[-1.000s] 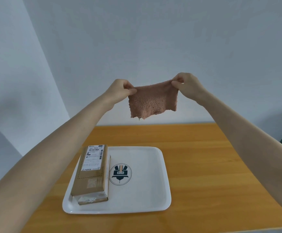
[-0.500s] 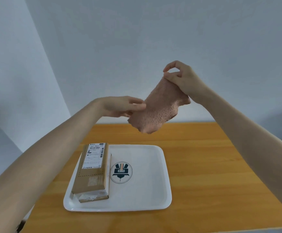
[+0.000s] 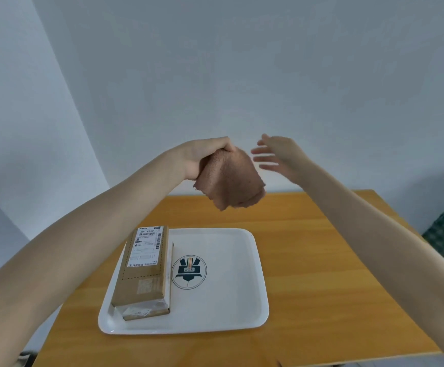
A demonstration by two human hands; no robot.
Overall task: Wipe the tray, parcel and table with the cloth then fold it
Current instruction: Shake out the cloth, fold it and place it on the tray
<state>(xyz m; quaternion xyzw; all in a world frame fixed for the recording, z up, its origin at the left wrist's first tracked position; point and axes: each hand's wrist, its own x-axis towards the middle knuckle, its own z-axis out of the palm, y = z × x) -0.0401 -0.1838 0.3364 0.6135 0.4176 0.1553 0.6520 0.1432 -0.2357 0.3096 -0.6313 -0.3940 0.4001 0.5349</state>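
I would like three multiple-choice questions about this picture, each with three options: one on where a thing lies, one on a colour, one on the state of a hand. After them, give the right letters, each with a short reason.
1. Where does the parcel lie?
A) on the floor
B) on the left part of the tray
C) on a chair

2. What colour is the cloth?
A) pinkish brown
B) bright green
C) white

3. How is the right hand?
A) gripping the cloth
B) pressing on the tray
C) open, holding nothing

Answers:
1 B: the parcel rests inside the tray's rim, along its left side.
2 A: the cloth hanging from the left hand is pinkish brown.
3 C: the right hand's fingers are spread and hold nothing, though blur hides whether they brush the cloth.
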